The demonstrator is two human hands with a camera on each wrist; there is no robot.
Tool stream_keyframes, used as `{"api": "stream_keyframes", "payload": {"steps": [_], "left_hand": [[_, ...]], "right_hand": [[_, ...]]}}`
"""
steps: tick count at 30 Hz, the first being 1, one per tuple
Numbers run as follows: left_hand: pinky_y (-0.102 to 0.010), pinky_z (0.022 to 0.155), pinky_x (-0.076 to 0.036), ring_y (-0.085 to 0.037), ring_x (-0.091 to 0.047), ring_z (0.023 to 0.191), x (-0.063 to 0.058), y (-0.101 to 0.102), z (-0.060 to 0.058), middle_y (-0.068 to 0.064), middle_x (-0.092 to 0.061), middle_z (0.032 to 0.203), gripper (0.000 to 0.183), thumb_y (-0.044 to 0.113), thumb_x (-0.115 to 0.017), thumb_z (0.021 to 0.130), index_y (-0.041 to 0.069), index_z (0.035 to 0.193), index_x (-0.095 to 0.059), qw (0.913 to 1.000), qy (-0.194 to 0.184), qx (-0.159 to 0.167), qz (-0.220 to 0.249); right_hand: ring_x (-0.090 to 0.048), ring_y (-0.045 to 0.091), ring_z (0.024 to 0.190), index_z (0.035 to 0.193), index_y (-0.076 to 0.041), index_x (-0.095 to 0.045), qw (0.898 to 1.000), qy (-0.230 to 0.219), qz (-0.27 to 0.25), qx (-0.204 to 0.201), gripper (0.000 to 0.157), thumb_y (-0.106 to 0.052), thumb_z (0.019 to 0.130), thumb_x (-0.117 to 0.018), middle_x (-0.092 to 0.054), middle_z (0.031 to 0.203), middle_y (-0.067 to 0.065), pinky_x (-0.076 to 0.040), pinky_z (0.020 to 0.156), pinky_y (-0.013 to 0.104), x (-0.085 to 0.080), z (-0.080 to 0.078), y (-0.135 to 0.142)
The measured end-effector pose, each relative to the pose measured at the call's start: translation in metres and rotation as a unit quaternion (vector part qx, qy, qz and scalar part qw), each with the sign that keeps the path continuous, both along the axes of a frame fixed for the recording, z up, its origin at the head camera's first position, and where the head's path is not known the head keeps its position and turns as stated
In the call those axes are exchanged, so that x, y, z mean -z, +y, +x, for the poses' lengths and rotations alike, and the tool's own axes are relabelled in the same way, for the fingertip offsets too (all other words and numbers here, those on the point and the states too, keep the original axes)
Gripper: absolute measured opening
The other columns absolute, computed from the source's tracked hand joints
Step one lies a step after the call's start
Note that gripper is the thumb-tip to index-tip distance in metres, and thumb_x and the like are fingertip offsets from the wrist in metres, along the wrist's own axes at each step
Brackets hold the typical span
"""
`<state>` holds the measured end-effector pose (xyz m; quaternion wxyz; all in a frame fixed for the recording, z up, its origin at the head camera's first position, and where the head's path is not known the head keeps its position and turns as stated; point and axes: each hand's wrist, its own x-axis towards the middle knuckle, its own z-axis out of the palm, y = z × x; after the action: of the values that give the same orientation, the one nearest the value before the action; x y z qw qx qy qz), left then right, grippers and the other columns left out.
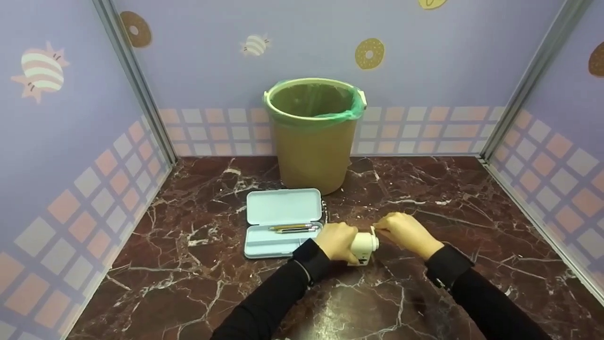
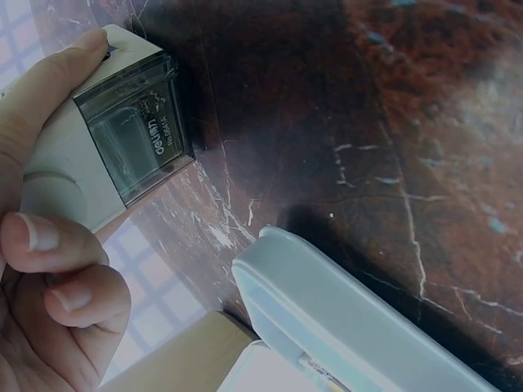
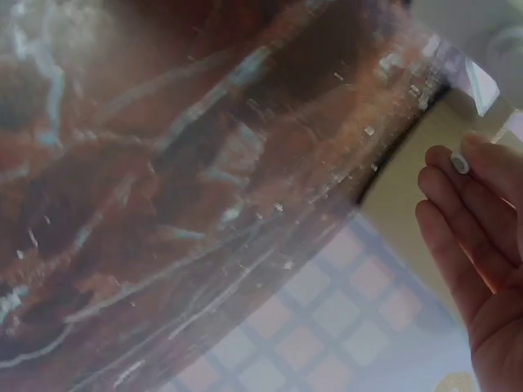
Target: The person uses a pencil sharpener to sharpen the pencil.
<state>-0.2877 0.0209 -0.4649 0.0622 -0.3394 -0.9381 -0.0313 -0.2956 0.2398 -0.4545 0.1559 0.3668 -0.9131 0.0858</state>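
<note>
A white crank pencil sharpener (image 1: 363, 243) stands on the marble-patterned table. My left hand (image 1: 336, 241) grips its body from the left, and in the left wrist view the thumb lies along its top side. That view also shows the see-through shavings drawer (image 2: 137, 135). At the sharpener's right side, my right hand (image 1: 406, 231) pinches the crank handle; its small white knob (image 3: 459, 164) shows between thumb and forefinger in the right wrist view. Whether a pencil sits in the sharpener is hidden. Left of it, several pencils (image 1: 293, 228) lie in an open light-blue pencil case (image 1: 283, 206).
A tan waste bin (image 1: 314, 151) with a green liner (image 1: 354, 112) stands behind the pencil case. Patterned lilac panels (image 1: 198, 71) enclose the table (image 1: 188, 293) at the back and both sides.
</note>
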Motion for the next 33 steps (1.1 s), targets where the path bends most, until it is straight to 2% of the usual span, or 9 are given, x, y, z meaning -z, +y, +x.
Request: {"api": "stream_keyframes", "payload": {"steps": [5, 13, 19, 26, 33], "left_hand": [[-0.033, 0.062, -0.057, -0.018, -0.073, 0.074, -0.002, -0.001, 0.000, 0.001, -0.077, 0.086, 0.050, 0.049, -0.092, 0.063, 0.015, 0.093, -0.072, 1.0000, 0.001, -0.002, 0.000], [-0.034, 0.061, -0.057, -0.019, -0.073, 0.076, -0.004, 0.000, 0.002, 0.000, -0.078, 0.088, 0.051, 0.048, -0.093, 0.063, 0.014, 0.094, -0.072, 0.9999, -0.005, -0.008, 0.006], [-0.034, 0.060, -0.056, -0.019, -0.073, 0.075, -0.002, -0.001, 0.004, 0.000, -0.077, 0.086, 0.049, 0.048, -0.094, 0.062, 0.014, 0.092, -0.072, 0.9998, 0.005, -0.010, 0.018], [-0.033, 0.059, -0.055, -0.020, -0.073, 0.073, -0.003, -0.001, 0.005, 0.000, -0.077, 0.084, 0.048, 0.047, -0.094, 0.061, 0.014, 0.089, -0.072, 0.9994, 0.004, -0.020, 0.027], [-0.033, 0.058, -0.054, -0.019, -0.072, 0.072, -0.001, 0.000, 0.004, 0.001, -0.076, 0.083, 0.047, 0.049, -0.093, 0.061, 0.015, 0.087, -0.073, 0.9993, -0.004, -0.027, 0.026]], "right_hand": [[-0.073, 0.024, 0.072, 0.085, -0.010, -0.079, 1.000, 0.006, 0.001, -0.009, 0.009, -0.003, 0.087, -0.073, -0.078, 0.081, 0.005, -0.059, 0.066, 0.040, 0.007, -0.001, -0.001], [-0.072, 0.024, 0.069, 0.079, -0.008, -0.074, 1.000, -0.015, 0.013, -0.002, 0.008, 0.000, 0.081, -0.076, -0.077, 0.078, 0.005, -0.058, 0.062, 0.040, 0.020, 0.005, -0.001], [-0.066, 0.019, 0.059, 0.066, -0.009, -0.064, 1.000, -0.011, 0.006, -0.022, 0.021, -0.002, 0.080, -0.078, -0.071, 0.067, 0.002, -0.052, 0.056, 0.034, 0.025, 0.012, -0.001], [-0.064, 0.015, 0.056, 0.068, -0.010, -0.067, 0.999, -0.029, 0.007, -0.033, 0.018, -0.005, 0.080, -0.080, -0.070, 0.065, 0.001, -0.051, 0.054, 0.031, 0.029, 0.019, 0.001], [-0.066, 0.014, 0.060, 0.072, -0.012, -0.071, 0.998, -0.040, -0.002, -0.049, 0.014, -0.006, 0.081, -0.080, -0.072, 0.069, -0.001, -0.052, 0.057, 0.031, 0.031, 0.023, 0.005]]}}
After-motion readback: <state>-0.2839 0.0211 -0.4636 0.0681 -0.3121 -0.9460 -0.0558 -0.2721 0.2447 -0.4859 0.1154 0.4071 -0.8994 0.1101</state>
